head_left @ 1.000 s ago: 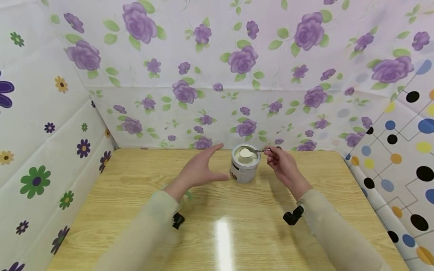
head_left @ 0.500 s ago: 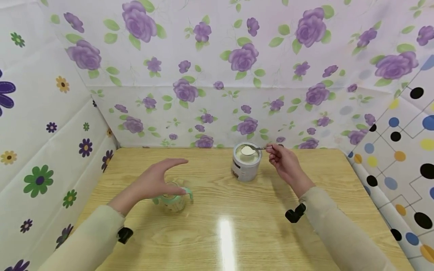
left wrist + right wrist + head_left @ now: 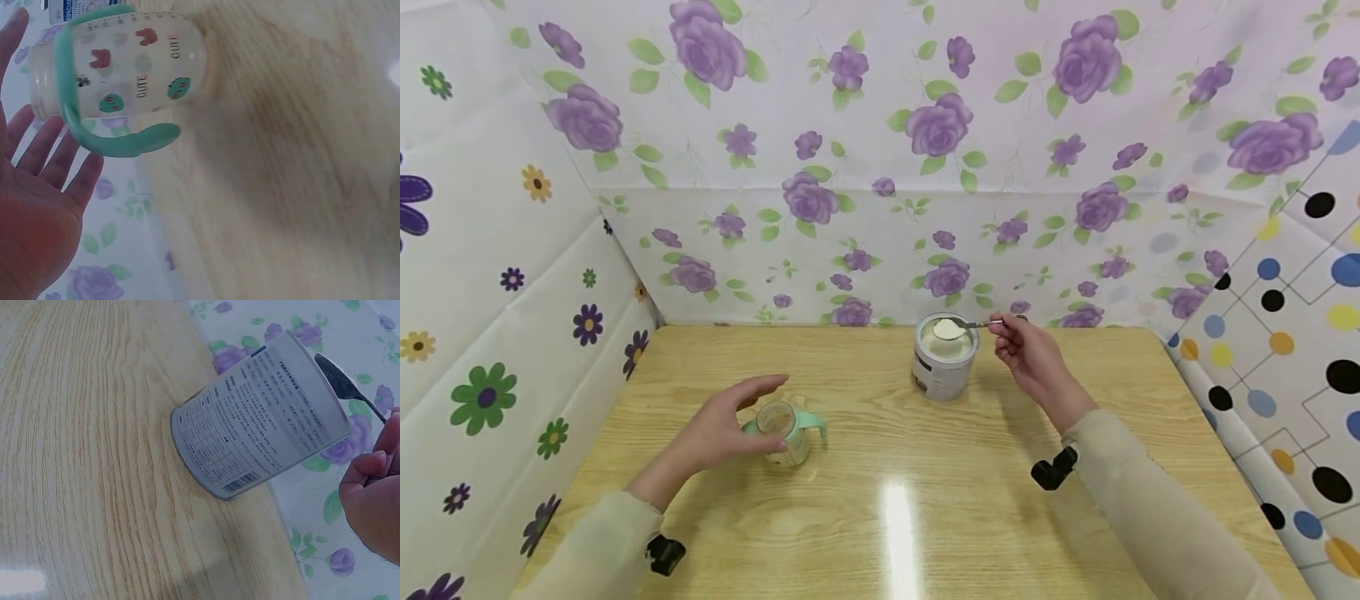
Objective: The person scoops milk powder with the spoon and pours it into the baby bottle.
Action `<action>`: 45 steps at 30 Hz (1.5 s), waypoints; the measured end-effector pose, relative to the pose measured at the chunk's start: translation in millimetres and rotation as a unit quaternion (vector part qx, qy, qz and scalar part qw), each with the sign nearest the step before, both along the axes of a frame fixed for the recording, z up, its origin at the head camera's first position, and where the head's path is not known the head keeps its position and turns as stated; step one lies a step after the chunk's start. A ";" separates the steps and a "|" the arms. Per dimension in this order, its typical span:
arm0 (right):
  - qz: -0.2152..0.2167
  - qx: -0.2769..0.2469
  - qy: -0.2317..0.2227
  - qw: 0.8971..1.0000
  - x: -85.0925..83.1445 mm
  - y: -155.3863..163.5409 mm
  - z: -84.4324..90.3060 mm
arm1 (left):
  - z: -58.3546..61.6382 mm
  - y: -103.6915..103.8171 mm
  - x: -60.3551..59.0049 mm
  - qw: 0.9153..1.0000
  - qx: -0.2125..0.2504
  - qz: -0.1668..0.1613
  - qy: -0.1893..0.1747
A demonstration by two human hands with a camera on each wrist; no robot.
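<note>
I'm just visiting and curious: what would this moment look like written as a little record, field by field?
Surface: light wooden table, flowered sheets behind it
Left hand: fingers straight, beside the bottle; whether it touches is unclear
Bottle: clear baby bottle with mint-green handles, upright, no cap
Right hand: pinches the spoon's handle
Spoon: small metal spoon, heaped with white powder, over the tin's mouth
Tin: open silver round tin with printed label, upright, white powder inside
</note>
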State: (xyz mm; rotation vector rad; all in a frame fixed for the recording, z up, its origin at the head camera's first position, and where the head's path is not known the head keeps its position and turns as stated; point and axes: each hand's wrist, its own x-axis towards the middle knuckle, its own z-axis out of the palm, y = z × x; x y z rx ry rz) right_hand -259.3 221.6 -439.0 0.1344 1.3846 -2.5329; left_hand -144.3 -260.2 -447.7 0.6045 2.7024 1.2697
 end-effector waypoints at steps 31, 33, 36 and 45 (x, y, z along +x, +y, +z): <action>-0.003 -0.002 -0.012 1.000 0.5 0.6 -6.1 | -49.8 -6.5 9.5 0.995 0.066 0.072 -0.037; -0.003 -0.004 -0.016 1.000 0.1 0.2 -5.5 | -50.2 -6.3 10.0 0.994 0.065 0.074 -0.038; -0.001 -0.003 -0.012 1.000 0.0 -1.1 -3.0 | -49.9 -5.6 10.3 0.994 0.061 0.078 -0.038; 0.020 0.001 0.015 1.000 3.4 -28.5 23.1 | -47.5 -4.8 10.7 0.994 0.059 0.082 -0.044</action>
